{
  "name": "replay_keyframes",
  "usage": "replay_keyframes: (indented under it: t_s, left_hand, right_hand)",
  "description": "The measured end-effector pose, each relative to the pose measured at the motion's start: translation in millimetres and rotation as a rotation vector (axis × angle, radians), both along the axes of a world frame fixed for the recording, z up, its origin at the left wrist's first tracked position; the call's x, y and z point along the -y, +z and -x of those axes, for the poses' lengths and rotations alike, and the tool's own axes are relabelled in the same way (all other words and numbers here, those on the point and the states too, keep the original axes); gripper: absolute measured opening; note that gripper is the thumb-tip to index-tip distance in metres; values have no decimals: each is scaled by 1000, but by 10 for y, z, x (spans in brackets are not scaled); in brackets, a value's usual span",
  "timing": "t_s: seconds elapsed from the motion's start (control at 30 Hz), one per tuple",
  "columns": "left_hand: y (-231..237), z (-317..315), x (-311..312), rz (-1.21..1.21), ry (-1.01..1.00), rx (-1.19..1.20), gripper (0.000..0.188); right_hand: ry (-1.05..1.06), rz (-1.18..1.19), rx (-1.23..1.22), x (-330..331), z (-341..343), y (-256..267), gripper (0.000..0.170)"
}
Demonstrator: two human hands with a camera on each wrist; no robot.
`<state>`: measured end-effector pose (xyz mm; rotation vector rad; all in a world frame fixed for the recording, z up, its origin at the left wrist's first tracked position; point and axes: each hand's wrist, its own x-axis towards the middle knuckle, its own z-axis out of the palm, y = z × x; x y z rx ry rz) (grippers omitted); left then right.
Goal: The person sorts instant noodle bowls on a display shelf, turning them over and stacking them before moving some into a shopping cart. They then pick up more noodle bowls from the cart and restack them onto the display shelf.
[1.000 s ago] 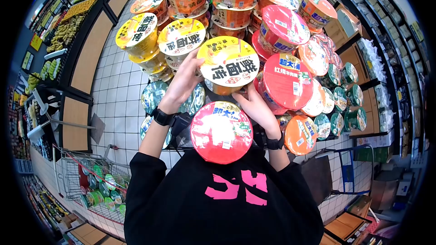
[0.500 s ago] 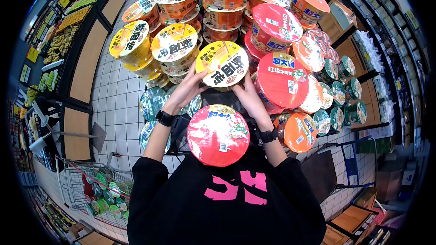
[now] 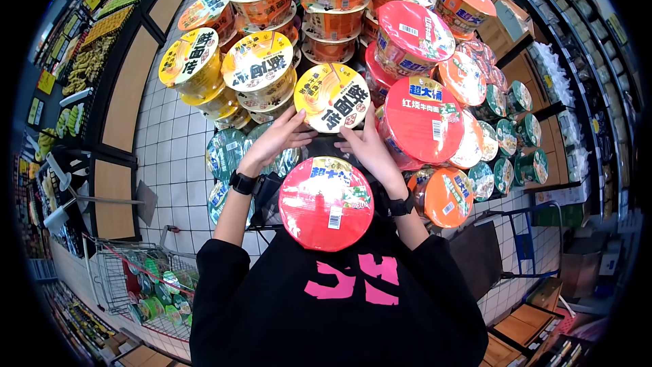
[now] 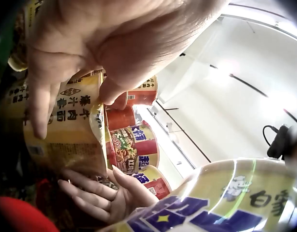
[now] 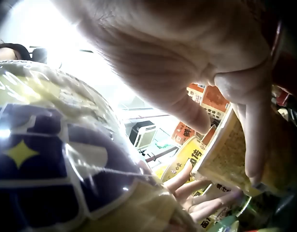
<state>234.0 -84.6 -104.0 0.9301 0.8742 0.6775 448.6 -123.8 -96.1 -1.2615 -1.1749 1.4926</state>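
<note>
The yellow-and-white-lidded instant noodle tub stands lid up just beyond the fingertips, between the left hand and the right hand. Its round lid offers no long side; its axis seems to run roughly upright. Neither hand is clearly nearer: the left lies at the lid's near-left edge, the right at its near-right edge. The fingers of both are spread and fairly straight, gripping nothing; whether any touches the tub I cannot tell. A large red-lidded tub sits close on the right, another red tub before the chest.
</note>
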Motion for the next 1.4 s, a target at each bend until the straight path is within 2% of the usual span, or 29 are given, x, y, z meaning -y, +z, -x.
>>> replay_keyframes:
  t_s: [0.07,0.13,0.27,0.33,0.53,0.63,0.73,0.83,1.0,1.07,1.13,1.17,1.2,1.27,1.4]
  left_hand:
    - [38,-1,-25,-12,13,-18,60]
    - [30,12,-71,-26,18,82,66]
    - [-6,-10,-154,-44,74,161,66]
    - [-13,-51,-175,-35,92,162,68]
    - [-116,-108,-218,-76,120,149,71]
    - [-104,-86,-208,-84,120,118,71]
    - [23,28,-121,-131,106,22,64]
    - [200,249,-15,-226,43,-106,52]
    - [281,947,185,-291,80,-272,45]
    - [243,1344,225,-253,198,-265,46]
    - [178,1684,245,-248,473,-282,39]
    - [137,1849,226,-273,594,-264,43]
    - [115,1955,192,-270,604,-268,43]
    - [102,2099,95,-384,924,-194,53]
    - [135,2197,-168,-506,978,-30,65]
  right_hand:
    - [33,17,-20,-46,6,-21,87]
    - [-1,-138,-22,-71,48,-67,85]
    - [77,-165,61,-148,64,-149,86]
    - [71,-194,6,-193,87,-269,83]
    - [150,-259,96,-220,113,-307,86]
    - [151,-317,108,-235,126,-338,86]
    - [174,-222,54,-224,102,-295,83]
    - [164,-259,121,-245,84,-378,84]
    - [166,-249,76,-243,81,-388,83]
    - [168,-264,79,-254,75,-414,83]
    - [166,-229,55,-249,81,-386,83]
    - [163,-215,48,-245,80,-360,82]
    - [160,-200,41,-240,83,-340,82]
    - [171,-204,11,-262,74,-369,81]
    - [175,-187,58,-218,78,-268,81]
